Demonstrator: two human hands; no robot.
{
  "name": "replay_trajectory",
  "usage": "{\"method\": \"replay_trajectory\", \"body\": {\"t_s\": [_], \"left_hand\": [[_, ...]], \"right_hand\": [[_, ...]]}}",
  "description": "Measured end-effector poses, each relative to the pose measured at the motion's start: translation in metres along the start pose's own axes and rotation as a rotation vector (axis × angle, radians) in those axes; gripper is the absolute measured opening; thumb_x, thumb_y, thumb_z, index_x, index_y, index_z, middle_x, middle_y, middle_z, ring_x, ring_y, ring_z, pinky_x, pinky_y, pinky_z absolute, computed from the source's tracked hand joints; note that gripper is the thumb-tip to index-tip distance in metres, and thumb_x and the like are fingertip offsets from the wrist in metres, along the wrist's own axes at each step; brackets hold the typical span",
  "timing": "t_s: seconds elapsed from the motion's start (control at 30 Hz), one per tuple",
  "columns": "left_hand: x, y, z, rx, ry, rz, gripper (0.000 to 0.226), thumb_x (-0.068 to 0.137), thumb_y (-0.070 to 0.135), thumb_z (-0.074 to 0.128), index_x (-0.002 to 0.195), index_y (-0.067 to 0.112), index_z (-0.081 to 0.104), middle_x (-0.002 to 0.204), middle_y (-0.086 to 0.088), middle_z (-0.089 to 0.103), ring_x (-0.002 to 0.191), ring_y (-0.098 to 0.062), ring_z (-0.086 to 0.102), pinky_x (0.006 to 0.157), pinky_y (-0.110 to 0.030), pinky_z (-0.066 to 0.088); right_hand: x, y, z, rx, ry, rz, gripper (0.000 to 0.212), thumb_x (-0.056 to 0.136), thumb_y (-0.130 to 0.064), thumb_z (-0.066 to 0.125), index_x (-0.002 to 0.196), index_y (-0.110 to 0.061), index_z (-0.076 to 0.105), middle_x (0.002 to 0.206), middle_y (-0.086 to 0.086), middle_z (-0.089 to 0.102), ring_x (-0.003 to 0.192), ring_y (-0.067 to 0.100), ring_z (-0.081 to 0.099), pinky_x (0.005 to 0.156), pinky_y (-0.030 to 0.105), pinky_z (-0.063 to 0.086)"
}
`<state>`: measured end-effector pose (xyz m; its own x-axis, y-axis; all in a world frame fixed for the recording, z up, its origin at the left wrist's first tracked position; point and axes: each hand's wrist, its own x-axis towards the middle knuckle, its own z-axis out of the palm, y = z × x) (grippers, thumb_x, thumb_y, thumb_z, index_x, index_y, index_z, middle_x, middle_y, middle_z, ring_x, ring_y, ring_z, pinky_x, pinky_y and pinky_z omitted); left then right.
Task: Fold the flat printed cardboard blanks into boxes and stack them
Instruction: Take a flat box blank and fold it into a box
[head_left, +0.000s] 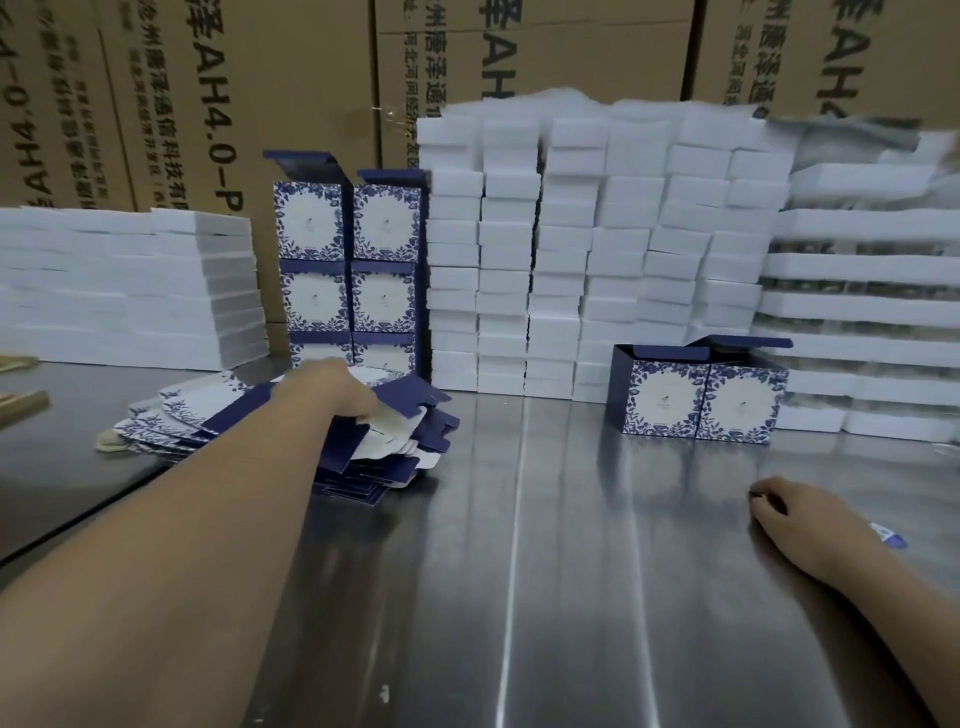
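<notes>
the left hand is stretched out over the loose pile of flat printed blanks at the left of the steel surface; it lies on the top blank, but whether its fingers are curled round the card cannot be told. the right hand is rested on the surface at the right, fingers loosely curled, nothing held. two folded boxes are stood side by side further back, flaps raised. a stack of folded boxes is seen behind the blanks, beside white foam blocks.
</notes>
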<state>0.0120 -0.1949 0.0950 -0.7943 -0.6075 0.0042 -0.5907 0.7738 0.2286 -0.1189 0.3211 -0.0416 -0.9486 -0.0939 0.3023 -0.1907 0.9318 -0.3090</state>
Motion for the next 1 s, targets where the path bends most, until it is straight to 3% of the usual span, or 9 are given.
{"method": "replay_trajectory", "body": {"t_s": [0.07, 0.2, 0.3, 0.43, 0.57, 0.67, 0.77, 0.87, 1.0], "left_hand": [[-0.01, 0.006, -0.021, -0.008, 0.107, 0.025, 0.07, 0.087, 0.05, 0.079, 0.138, 0.01, 0.054, 0.14, -0.012, 0.056, 0.128, -0.037, 0.057, 0.101, -0.045, 0.053], [-0.028, 0.016, -0.082, 0.05, 0.399, 0.095, 0.029, 0.1, 0.014, 0.055, 0.124, -0.001, 0.063, 0.116, -0.022, 0.062, 0.107, -0.039, 0.061, 0.088, -0.046, 0.056], [-0.051, 0.027, -0.137, 0.029, 0.563, 0.117, 0.022, 0.1, 0.011, 0.06, 0.116, -0.004, 0.061, 0.096, -0.02, 0.056, 0.088, -0.035, 0.057, 0.074, -0.043, 0.049], [-0.099, 0.041, -0.191, -0.431, 0.589, 0.259, 0.042, 0.102, 0.023, 0.066, 0.142, 0.011, 0.056, 0.124, -0.021, 0.063, 0.1, -0.043, 0.067, 0.084, -0.054, 0.061], [-0.145, 0.056, -0.149, -0.939, 0.73, 0.558, 0.058, 0.098, -0.003, 0.055, 0.145, 0.031, 0.059, 0.123, 0.002, 0.067, 0.078, -0.01, 0.07, 0.047, -0.024, 0.058], [-0.156, 0.079, -0.078, -1.37, 0.556, 0.594, 0.06, 0.094, -0.003, 0.054, 0.143, 0.03, 0.059, 0.114, 0.008, 0.073, 0.09, -0.012, 0.074, 0.066, -0.039, 0.066], [-0.155, 0.102, 0.01, -1.679, 0.219, 0.415, 0.051, 0.093, -0.007, 0.06, 0.138, 0.017, 0.064, 0.113, -0.003, 0.077, 0.088, -0.022, 0.075, 0.056, -0.035, 0.061], [-0.161, 0.112, 0.077, -1.859, -0.076, 0.297, 0.048, 0.086, -0.008, 0.066, 0.129, 0.013, 0.07, 0.11, -0.008, 0.08, 0.088, -0.025, 0.076, 0.062, -0.039, 0.063], [-0.159, 0.114, 0.1, -1.873, -0.038, 0.399, 0.045, 0.061, 0.016, 0.08, 0.107, 0.018, 0.077, 0.1, 0.001, 0.081, 0.09, -0.02, 0.073, 0.075, -0.038, 0.062]], "right_hand": [[-0.003, -0.002, -0.002, 0.013, -0.009, 0.006, 0.024, 0.105, -0.026, 0.053, 0.122, -0.023, 0.071, 0.125, 0.013, 0.073, 0.112, 0.034, 0.065, 0.092, 0.038, 0.048], [-0.008, -0.006, -0.005, 0.021, -0.015, 0.011, 0.024, 0.105, -0.027, 0.054, 0.122, -0.023, 0.07, 0.126, 0.014, 0.072, 0.114, 0.035, 0.065, 0.092, 0.038, 0.047], [-0.014, -0.011, -0.008, 0.034, -0.039, 0.017, 0.024, 0.105, -0.026, 0.054, 0.123, -0.021, 0.07, 0.127, 0.016, 0.072, 0.114, 0.035, 0.065, 0.094, 0.038, 0.047], [-0.024, -0.023, -0.022, 0.13, -0.061, 0.048, 0.02, 0.104, -0.026, 0.061, 0.117, -0.022, 0.076, 0.115, 0.008, 0.076, 0.104, 0.03, 0.068, 0.088, 0.034, 0.048], [-0.035, -0.059, -0.05, 0.48, 0.019, -0.023, 0.015, 0.103, -0.023, 0.065, 0.093, -0.019, 0.075, 0.093, 0.003, 0.079, 0.077, 0.02, 0.075, 0.072, 0.034, 0.051], [-0.05, -0.098, -0.059, 0.725, 0.051, -0.118, 0.022, 0.104, -0.032, 0.063, 0.095, -0.018, 0.077, 0.091, 0.003, 0.08, 0.078, 0.018, 0.077, 0.071, 0.034, 0.053], [-0.069, -0.129, -0.064, 0.995, -0.054, -0.133, 0.049, 0.097, -0.063, 0.052, 0.111, -0.023, 0.076, 0.096, 0.003, 0.081, 0.084, 0.019, 0.079, 0.071, 0.036, 0.057], [-0.08, -0.149, -0.061, 1.163, -0.113, -0.115, 0.058, 0.09, -0.069, 0.051, 0.122, -0.024, 0.069, 0.096, 0.007, 0.081, 0.087, 0.025, 0.08, 0.073, 0.042, 0.06], [-0.085, -0.153, -0.046, 1.199, -0.178, -0.095, 0.066, 0.094, -0.062, 0.061, 0.148, -0.024, 0.053, 0.131, 0.001, 0.07, 0.101, 0.019, 0.078, 0.082, 0.046, 0.064]]}}
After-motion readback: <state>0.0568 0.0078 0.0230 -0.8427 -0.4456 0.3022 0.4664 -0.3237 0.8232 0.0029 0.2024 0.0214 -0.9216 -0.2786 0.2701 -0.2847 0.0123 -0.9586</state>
